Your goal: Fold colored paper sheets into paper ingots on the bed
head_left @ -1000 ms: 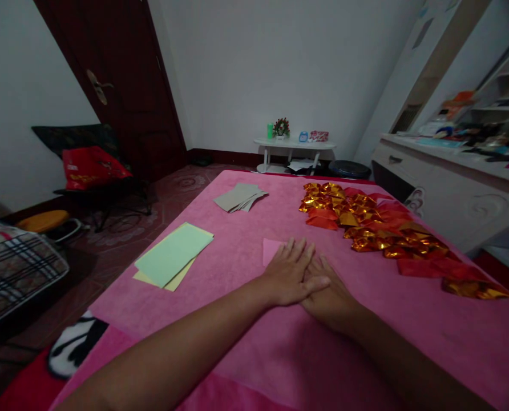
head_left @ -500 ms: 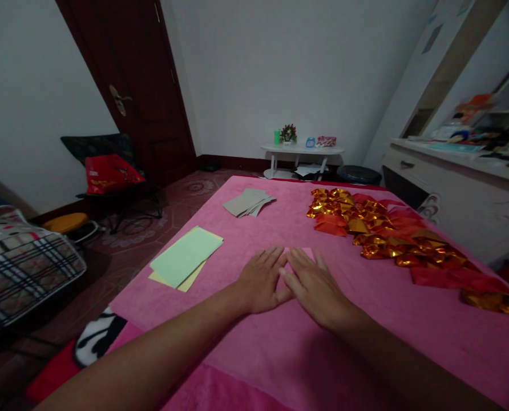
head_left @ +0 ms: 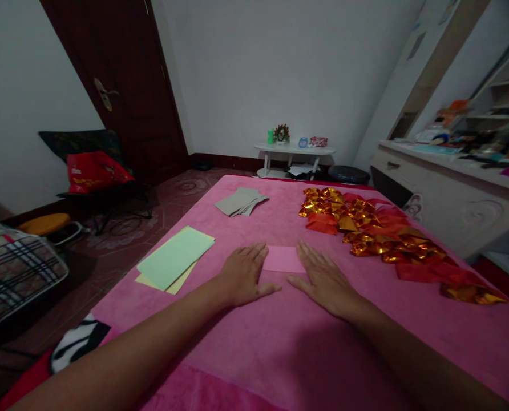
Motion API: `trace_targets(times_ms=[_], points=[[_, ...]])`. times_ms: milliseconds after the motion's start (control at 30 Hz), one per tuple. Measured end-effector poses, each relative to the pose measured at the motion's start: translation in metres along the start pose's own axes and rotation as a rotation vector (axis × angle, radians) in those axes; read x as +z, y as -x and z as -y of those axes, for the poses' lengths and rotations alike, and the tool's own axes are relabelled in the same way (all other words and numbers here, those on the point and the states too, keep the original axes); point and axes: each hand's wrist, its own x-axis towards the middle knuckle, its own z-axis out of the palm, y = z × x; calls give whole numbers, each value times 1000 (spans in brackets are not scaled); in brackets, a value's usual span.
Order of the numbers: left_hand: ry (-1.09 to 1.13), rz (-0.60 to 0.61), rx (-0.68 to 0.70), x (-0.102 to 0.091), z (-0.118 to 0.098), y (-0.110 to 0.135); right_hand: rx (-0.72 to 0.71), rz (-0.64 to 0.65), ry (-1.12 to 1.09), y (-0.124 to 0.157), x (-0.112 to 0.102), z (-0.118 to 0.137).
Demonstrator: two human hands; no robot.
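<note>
A pink sheet of paper (head_left: 283, 259) lies flat on the pink cloth (head_left: 246, 354), between my two hands. My left hand (head_left: 245, 274) rests palm down over its left end, fingers stretched out and thumb pointing right. Over the right end lies my right hand (head_left: 320, 279), also flat with its fingers extended. Both ends of the paper are hidden under the hands. To the left of my left hand are green paper sheets (head_left: 176, 257) with yellow paper (head_left: 180, 281) showing beneath them.
Grey paper pieces (head_left: 241, 202) lie fanned out farther back. Shiny gold and red folded foil pieces (head_left: 352, 220) spread along the right side. Beyond the cloth stand a small white table (head_left: 295, 149), a chair with a red bag (head_left: 96, 171) and a white cabinet (head_left: 447, 188).
My hands have moved apart, left and right, from the middle of the pink paper, uncovering its centre. The view has shifted slightly to the right.
</note>
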Motion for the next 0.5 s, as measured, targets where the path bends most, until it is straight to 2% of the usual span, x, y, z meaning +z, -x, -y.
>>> trace_targets(times_ms=[100,200,333,500], points=[[-44,-4,17,-13,8,-14,64,31,-6,-9,-3,1],[-62,-17,19,-19,11,-35,101,-112,-15,-23,1,12],[-21,-102,-20,-11,14,-58,-31,-232,-93,-34,3,15],[165,-280,44,3,15,-65,-172,-212,-196,-41,-1,8]])
